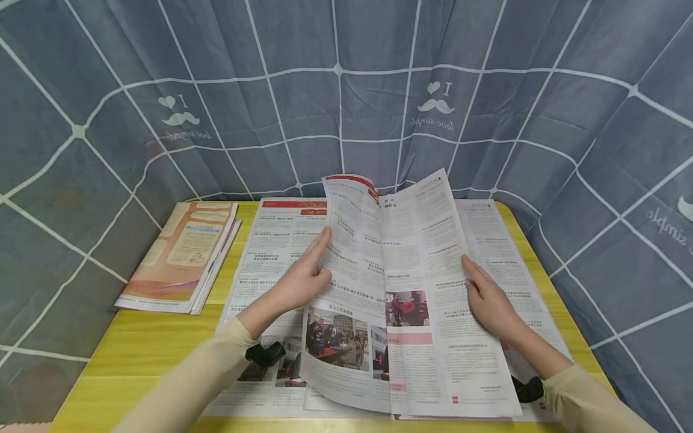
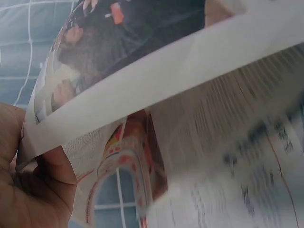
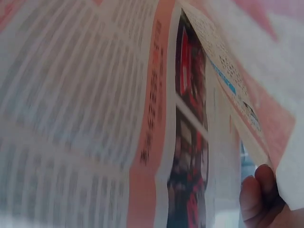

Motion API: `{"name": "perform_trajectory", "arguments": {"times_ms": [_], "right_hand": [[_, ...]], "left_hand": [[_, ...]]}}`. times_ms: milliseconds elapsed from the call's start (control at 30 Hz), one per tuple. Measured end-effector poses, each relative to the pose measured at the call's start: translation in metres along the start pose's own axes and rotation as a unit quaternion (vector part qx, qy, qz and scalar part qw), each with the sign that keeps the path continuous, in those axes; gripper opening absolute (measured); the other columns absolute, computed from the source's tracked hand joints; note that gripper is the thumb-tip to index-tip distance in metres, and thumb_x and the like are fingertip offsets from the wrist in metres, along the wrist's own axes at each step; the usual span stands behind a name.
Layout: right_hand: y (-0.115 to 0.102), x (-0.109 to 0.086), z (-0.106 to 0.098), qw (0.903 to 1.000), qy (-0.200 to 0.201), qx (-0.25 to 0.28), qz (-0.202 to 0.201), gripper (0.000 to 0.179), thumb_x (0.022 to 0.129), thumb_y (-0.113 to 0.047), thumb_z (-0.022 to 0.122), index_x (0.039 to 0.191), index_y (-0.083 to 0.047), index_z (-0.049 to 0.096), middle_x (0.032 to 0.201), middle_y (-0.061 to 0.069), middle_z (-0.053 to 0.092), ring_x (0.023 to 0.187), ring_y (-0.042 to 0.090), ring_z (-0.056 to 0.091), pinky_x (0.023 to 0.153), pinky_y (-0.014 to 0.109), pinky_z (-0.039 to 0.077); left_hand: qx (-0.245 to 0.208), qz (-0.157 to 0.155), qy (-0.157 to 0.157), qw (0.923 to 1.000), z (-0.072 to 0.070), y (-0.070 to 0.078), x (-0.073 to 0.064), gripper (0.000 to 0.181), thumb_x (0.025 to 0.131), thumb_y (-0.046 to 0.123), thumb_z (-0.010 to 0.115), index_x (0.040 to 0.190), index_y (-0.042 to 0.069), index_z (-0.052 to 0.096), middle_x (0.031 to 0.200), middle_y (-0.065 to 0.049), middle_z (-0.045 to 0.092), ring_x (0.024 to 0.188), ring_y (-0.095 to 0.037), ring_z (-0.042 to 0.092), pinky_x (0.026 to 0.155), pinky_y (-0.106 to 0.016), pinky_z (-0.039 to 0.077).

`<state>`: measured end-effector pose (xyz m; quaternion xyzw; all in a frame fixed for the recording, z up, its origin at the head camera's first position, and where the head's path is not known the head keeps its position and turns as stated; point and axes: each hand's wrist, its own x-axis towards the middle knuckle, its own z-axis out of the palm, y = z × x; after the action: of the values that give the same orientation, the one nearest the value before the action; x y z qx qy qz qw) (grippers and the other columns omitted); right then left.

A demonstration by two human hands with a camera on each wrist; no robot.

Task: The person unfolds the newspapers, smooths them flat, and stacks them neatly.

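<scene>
A folded newspaper (image 1: 422, 252) stands partly opened over the middle of the table, its two halves raised and meeting at a central fold. My left hand (image 1: 300, 276) pinches the left page's outer edge; in the left wrist view, the thumb and fingers of this left hand (image 2: 35, 185) close on the paper's border. On the other side, my right hand (image 1: 492, 304) holds the right page's edge, and in the right wrist view fingertips (image 3: 259, 194) grip the sheet. Beneath lies a larger spread newspaper (image 1: 254, 270), partly covered.
A folded stack of printed papers with an orange cover (image 1: 178, 258) lies at the left of the yellow table (image 1: 146, 349). A grey curtain (image 1: 303, 120) with white lines surrounds the table's back and sides. Black straps (image 1: 265, 353) circle both wrists.
</scene>
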<state>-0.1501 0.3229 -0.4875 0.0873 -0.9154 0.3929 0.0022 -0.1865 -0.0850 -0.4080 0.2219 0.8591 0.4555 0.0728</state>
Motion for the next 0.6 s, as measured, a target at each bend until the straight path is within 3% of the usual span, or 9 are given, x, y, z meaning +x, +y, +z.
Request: {"name": "perform_trajectory", "arguments": {"times_ms": [267, 600], "right_hand": [[0.009, -0.009, -0.025, 0.9973, 0.022, -0.064, -0.028, 0.059, 0.112, -0.013, 0.038, 0.166, -0.012, 0.016, 0.166, 0.023, 0.022, 0.148, 0.048, 0.024, 0.107, 0.067, 0.030], [0.022, -0.019, -0.052, 0.9860, 0.042, -0.149, -0.062, 0.061, 0.110, -0.010, 0.045, 0.165, -0.010, 0.019, 0.163, 0.024, 0.029, 0.142, 0.051, 0.033, 0.092, 0.064, 0.040]], "left_hand": [[0.004, -0.016, 0.007, 0.9998, -0.037, -0.009, -0.017, 0.085, 0.096, -0.003, 0.046, 0.166, 0.016, 0.002, 0.172, -0.005, -0.003, 0.156, -0.021, -0.002, 0.097, -0.044, 0.032], [0.031, -0.033, 0.017, 0.9988, -0.072, -0.025, -0.036, 0.084, 0.097, -0.004, 0.045, 0.166, 0.015, 0.001, 0.171, -0.005, -0.005, 0.156, -0.022, -0.003, 0.103, -0.046, 0.026]]}}
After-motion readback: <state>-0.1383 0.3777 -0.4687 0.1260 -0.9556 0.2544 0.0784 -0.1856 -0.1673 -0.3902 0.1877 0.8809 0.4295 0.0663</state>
